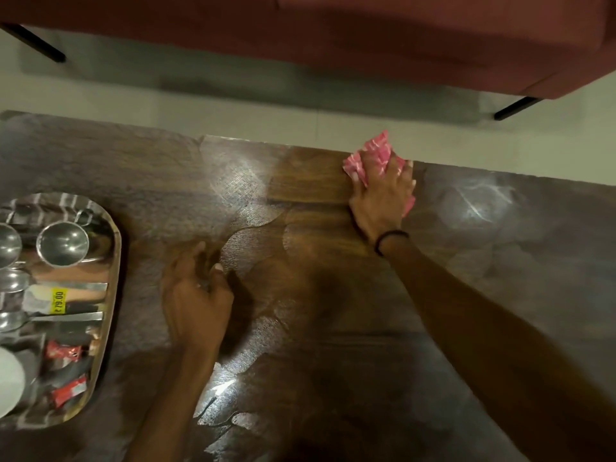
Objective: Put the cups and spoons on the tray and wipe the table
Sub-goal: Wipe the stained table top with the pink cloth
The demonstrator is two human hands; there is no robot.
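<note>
Two round steel cups stand on the oblong steel tray at the left edge of the dark wooden table, and beside them we see two steel spoons lying across the tray, one bearing a yellow price sticker. Red sachets lie nearer us on the same tray. We find the right hand at the table's far edge, its fingers spread fairly straight and pressing down on a crumpled pink-and-white cloth; a black band circles that wrist. The left hand rests on the tabletop near the tray, fingers loosely curled, and we can make out nothing in it. A red sofa stands beyond the table.
</note>
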